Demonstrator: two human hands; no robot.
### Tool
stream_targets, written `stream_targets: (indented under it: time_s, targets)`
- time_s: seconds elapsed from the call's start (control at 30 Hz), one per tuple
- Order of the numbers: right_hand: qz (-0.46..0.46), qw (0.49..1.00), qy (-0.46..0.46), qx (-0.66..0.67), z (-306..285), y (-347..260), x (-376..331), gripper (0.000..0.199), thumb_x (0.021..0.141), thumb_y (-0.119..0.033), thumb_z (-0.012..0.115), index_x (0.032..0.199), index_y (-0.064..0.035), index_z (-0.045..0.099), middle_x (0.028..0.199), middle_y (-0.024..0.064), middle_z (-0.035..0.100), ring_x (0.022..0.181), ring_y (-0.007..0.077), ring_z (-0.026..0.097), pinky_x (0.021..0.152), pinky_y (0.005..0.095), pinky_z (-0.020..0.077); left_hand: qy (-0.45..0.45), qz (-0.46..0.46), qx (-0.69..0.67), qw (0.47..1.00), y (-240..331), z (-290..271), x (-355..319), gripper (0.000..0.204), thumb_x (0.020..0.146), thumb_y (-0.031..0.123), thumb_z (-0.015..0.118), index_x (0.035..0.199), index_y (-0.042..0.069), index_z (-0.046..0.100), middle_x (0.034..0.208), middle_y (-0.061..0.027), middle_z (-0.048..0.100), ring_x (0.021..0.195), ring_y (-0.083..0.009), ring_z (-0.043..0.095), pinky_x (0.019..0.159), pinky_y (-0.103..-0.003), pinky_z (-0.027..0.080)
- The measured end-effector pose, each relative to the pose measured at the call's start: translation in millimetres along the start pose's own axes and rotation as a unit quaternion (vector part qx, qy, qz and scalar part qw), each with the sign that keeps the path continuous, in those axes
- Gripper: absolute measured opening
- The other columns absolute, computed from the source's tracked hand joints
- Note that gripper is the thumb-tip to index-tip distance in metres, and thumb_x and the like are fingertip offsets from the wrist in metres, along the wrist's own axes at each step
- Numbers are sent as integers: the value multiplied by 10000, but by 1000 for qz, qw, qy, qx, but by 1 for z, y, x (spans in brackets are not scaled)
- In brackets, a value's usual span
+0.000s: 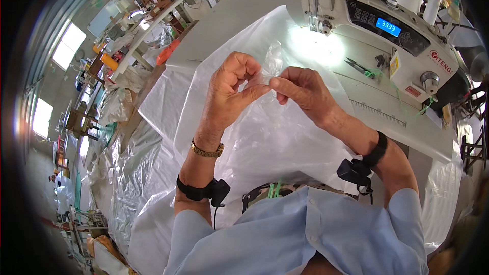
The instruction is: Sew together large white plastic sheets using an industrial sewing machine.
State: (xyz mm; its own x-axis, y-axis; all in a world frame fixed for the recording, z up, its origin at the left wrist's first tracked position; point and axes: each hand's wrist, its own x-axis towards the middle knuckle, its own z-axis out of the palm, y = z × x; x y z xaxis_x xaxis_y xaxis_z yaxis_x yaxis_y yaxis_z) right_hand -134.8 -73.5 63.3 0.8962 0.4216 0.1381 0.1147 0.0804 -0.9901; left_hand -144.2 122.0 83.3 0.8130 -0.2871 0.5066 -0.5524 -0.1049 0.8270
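Open table top point(239, 18) lies beyond the hands, left of the sewing machine point(387, 25). The machine's body blocks the right side; scissors point(359, 66) lie on the bed beneath its arm. Clear plastic sheeting point(265, 137) covers the near surface and drapes over the left edge.

A large translucent white plastic sheet point(275, 137), wrinkled and glossy, lies draped over the bench, its upper edge lifted and bunched up above the surface.
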Motion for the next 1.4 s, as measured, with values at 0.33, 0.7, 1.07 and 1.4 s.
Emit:
stream_targets:
  time_s: [0.33,0.7,1.07,1.4]
  targets:
    - [-74,989,4,127,-5,23,-1,181,967,-164,597,873,-12,623,769,28,626,724,99,564,711,259,481,19,-49,-33,998,-7,10,-7,382,800,21,767,1098,53,530,802,47,528,729,-30,479,696,-204,436]
    - [-107,988,3,108,-4,27,-3,183,948,-172,606,860,-12,609,772,30,631,727,92,565,709,256,484,-31,-79,-67,994,-13,19,-9,420,825,-11,728,1176,-1,497,983,-63,656,915,-100,632,815,-245,524]
    - [-83,996,1,45,1,28,-4,199,977,-168,589,855,-11,586,762,29,614,730,81,560,716,243,492,-11,-73,-53,996,-21,26,-15,373,788,14,778,1085,27,553,823,-12,644,769,-54,588,726,-216,494]
    - [-101,993,3,58,0,39,-3,171,980,-170,567,902,-19,582,809,37,625,755,96,577,735,261,501,44,-149,-135,979,-31,13,-21,131,896,117,693,889,-3,639,749,-6,632,738,-62,585,702,-213,478]
